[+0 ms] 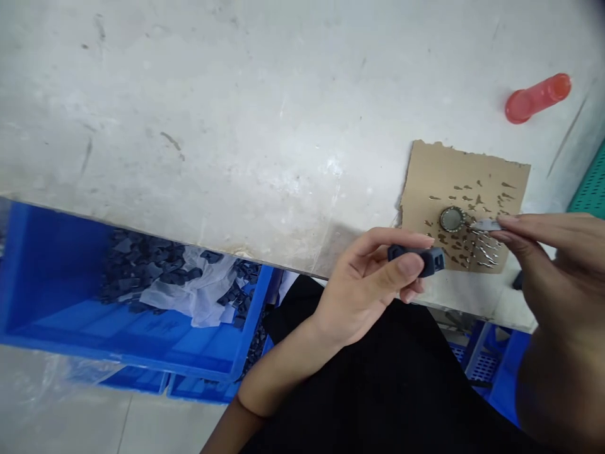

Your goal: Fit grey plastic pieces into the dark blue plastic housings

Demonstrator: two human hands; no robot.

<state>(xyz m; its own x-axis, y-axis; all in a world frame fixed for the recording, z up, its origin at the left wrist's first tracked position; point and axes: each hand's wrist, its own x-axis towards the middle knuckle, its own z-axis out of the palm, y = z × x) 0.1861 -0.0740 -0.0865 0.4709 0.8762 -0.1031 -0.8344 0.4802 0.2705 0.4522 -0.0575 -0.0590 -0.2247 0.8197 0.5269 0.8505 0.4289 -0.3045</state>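
My left hand (373,274) holds a small dark blue-grey plastic part (418,258) between thumb and fingers, just over the table's near edge. My right hand (553,252) pinches a small flat metal piece (484,224) by its fingertips, a little right of and above the plastic part. Under both lies a torn piece of cardboard (454,173) spotted with glue marks. On it sit a round metal cap (452,219) and several small metal pins (482,249).
A worn white table (246,126) fills the upper view. A red plastic tube (536,98) lies at the far right. Below the table edge on the left, a blue bin (57,271) holds several dark plastic parts and a clear bag. More blue crates (496,366) stand at lower right.
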